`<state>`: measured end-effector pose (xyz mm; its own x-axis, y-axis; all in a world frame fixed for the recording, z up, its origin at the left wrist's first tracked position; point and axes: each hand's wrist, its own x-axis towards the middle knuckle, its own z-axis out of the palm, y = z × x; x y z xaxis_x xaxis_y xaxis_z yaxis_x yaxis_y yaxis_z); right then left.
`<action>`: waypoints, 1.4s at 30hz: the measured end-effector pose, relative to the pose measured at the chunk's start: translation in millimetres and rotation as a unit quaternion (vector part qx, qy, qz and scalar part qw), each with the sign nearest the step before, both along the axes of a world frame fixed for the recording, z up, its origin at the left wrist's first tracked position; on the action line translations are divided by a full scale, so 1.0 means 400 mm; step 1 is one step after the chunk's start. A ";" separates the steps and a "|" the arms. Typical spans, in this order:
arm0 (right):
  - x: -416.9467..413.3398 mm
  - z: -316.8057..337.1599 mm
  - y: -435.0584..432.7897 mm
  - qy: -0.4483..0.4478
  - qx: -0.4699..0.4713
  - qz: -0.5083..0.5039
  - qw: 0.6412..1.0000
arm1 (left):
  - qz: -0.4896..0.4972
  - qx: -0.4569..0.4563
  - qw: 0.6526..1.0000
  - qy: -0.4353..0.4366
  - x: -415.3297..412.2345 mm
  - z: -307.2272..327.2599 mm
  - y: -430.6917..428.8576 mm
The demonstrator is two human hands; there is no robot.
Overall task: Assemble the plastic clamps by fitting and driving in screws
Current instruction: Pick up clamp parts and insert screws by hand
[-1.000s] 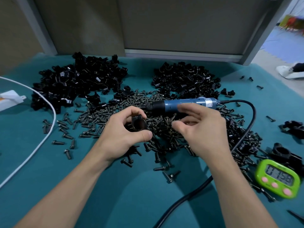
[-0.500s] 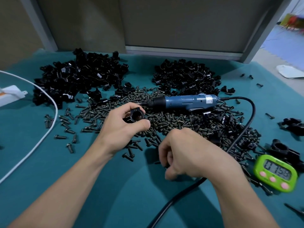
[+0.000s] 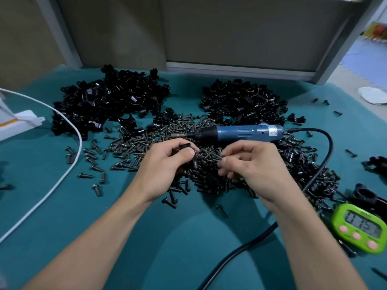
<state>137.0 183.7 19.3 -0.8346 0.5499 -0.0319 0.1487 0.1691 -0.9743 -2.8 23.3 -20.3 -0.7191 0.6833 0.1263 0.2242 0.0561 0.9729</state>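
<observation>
My left hand grips a black plastic clamp between thumb and fingers, above the heap of dark screws. My right hand pinches a single screw at its fingertips, its tip pointing left toward the clamp, a short gap apart. The blue electric screwdriver lies on the screws just beyond both hands, bit pointing left. Two piles of black clamp halves sit behind: one at the back left, one at the back right.
The screwdriver's black cable loops right and runs under my right forearm. A green timer sits at the right edge, assembled clamps beside it. A white cable and white box lie left on the teal mat.
My right hand dipped to the near screws, picked one up and rose back toward the clamp. My left hand turned the clamp from its hole facing me to edge-on.
</observation>
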 end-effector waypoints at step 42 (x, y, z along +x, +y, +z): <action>-0.037 -0.046 0.007 0.136 0.071 -0.008 0.988 | -0.048 0.028 0.997 0.053 0.011 -0.002 0.011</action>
<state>122.1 186.4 1.1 -0.7926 0.5466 0.2701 -0.1107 0.3066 -0.9454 1.8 27.8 -21.0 -0.6317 0.7375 0.2388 0.3281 -0.0246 0.9443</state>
